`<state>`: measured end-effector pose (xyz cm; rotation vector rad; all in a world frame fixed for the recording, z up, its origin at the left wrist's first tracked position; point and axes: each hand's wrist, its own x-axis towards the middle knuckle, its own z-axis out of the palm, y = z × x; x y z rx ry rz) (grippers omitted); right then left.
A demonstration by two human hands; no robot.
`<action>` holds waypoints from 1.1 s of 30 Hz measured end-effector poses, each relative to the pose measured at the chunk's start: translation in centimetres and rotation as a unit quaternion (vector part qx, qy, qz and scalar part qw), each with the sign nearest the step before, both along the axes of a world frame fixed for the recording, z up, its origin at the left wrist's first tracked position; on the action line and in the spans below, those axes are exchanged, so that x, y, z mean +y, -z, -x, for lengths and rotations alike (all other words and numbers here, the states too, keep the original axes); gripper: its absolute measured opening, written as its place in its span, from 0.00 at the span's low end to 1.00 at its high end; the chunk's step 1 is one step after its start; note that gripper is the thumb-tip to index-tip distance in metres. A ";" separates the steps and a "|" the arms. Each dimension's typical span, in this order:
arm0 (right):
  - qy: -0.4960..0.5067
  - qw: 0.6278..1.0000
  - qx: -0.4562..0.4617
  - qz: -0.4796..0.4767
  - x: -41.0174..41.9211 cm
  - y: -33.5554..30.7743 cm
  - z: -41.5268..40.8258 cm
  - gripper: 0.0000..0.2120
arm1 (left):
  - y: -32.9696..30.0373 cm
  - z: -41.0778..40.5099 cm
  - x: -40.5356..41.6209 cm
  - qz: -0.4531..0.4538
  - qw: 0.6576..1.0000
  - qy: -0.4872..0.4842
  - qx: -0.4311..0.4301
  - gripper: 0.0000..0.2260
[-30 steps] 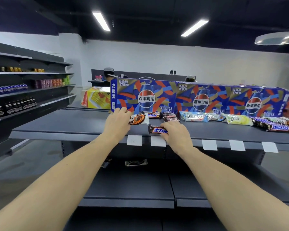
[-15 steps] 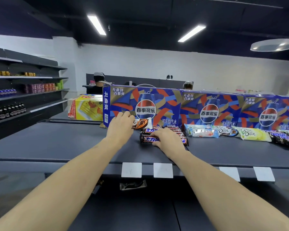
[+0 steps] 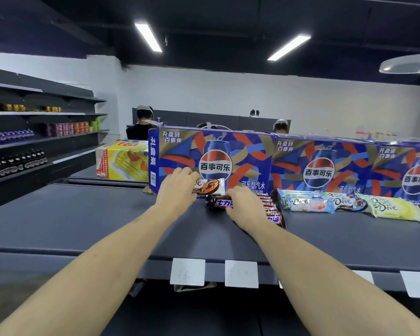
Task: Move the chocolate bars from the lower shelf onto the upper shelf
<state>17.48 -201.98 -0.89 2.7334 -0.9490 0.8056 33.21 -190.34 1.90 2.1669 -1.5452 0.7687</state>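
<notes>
Upper shelf (image 3: 83, 221): dark grey, carries all stock listed below; cola cartons (image 3: 214, 163) stand along its back.

Left hand (image 3: 177, 190): fingers curled round one end of an orange Dove bar (image 3: 210, 186), held just in front of the left carton. A second ago the bar was lower and nearer the shelf edge; it is now further back, close against the carton face. Whether it rests on the shelf or is held just above it cannot be told.

Right hand (image 3: 246, 207): fingers curled over a Snickers bar (image 3: 220, 203), pressing it down on the shelf. A second ago this bar was near the front edge by the price tags (image 3: 187, 272); it now lies deep on the shelf, touching the left end of the Snickers row (image 3: 269, 209).

Further stock, right: Dove bars (image 3: 349, 204), lying flat, apart from both hands.

Lower shelf (image 3: 192, 318): mostly hidden in shadow; no bars plainly visible on it.

Assessment: both bars have reached their places on the upper shelf; release appears to be the remaining step for this pair. Task looks near completion, though hidden parts of the lower shelf cannot be checked.
</notes>
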 end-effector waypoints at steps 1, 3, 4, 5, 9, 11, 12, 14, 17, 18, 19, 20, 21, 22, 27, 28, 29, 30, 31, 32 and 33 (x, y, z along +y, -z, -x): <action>0.000 1.000 0.002 -0.001 -0.1 0.1 -0.1 0.11 | 0.0 0.0 -0.1 0.004 1.000 0.000 0.000 0.20; -0.001 1.000 0.006 0.001 -0.2 0.1 -0.2 0.12 | 0.2 -0.1 -0.3 0.008 1.000 -0.003 0.001 0.19; -0.001 1.000 0.007 0.002 -0.2 0.1 -0.2 0.12 | 0.4 -0.2 -0.3 0.009 1.000 -0.002 0.004 0.19; -0.001 1.000 0.009 0.003 -0.2 0.1 -0.2 0.13 | 0.5 -0.3 -0.3 0.010 1.000 -0.003 0.007 0.19; -0.006 1.000 0.011 0.004 -0.3 -0.1 0.2 0.18 | 0.3 -0.5 -0.5 0.024 1.000 0.001 0.011 0.19; -0.002 1.000 0.009 0.004 -0.4 -0.2 0.7 0.19 | 0.1 -0.2 -0.7 0.029 0.999 0.012 0.019 0.19; 0.001 1.000 0.005 0.007 -0.4 -0.2 0.9 0.20 | 0.0 0.0 -0.7 0.030 0.999 0.017 0.022 0.20; 0.010 1.000 -0.001 0.017 -0.5 -0.2 1.4 0.20 | -0.1 0.4 -0.9 0.029 0.999 0.024 0.024 0.20; 0.020 0.999 -0.019 0.032 -0.3 -0.4 2.5 0.18 | -0.4 1.0 -1.2 0.030 0.999 0.032 0.021 0.20; 0.023 0.999 -0.024 0.038 -0.2 -0.6 2.9 0.17 | -0.6 1.4 -1.3 0.031 0.999 0.036 0.021 0.20; 0.028 0.998 -0.028 0.041 0.0 -0.7 3.5 0.17 | -0.7 1.7 -1.6 0.031 0.998 0.041 0.020 0.20; 0.035 0.998 -0.031 0.040 0.0 -0.8 4.2 0.16 | -0.8 2.2 -1.8 0.032 0.998 0.046 0.019 0.20; 0.045 0.998 -0.032 0.040 0.0 -0.9 4.9 0.15 | -0.9 2.8 -2.2 0.033 0.998 0.054 0.020 0.20; 0.056 0.997 -0.031 0.041 -0.1 -0.9 5.8 0.15 | -0.9 3.6 -2.5 0.033 0.997 0.062 0.022 0.20; 0.103 0.993 -0.052 0.030 -0.7 -0.5 11.0 0.12 | -0.8 9.1 -4.6 0.017 0.994 0.105 0.023 0.19; 0.114 0.992 -0.055 0.025 -0.7 -0.3 12.3 0.12 | -0.8 10.4 -5.0 0.012 0.994 0.110 0.015 0.19; 0.124 0.991 -0.055 0.021 -0.8 0.0 13.5 0.12 | -0.7 11.5 -5.3 0.007 0.994 0.113 0.005 0.19; 0.133 0.990 -0.053 0.016 -0.8 0.3 14.9 0.13 | -0.6 12.7 -5.6 0.004 0.993 0.117 -0.003 0.19; 0.143 0.988 -0.049 0.011 -0.9 0.6 16.2 0.13 | -0.5 13.9 -5.9 0.000 0.993 0.122 -0.007 0.20; 0.153 0.987 -0.047 0.010 -1.0 0.9 17.7 0.13 | -0.4 15.1 -6.3 -0.004 0.992 0.127 -0.007 0.20; 0.162 0.986 -0.046 0.013 -1.2 1.1 19.1 0.14 | -0.3 16.4 -6.6 -0.005 0.991 0.131 -0.005 0.20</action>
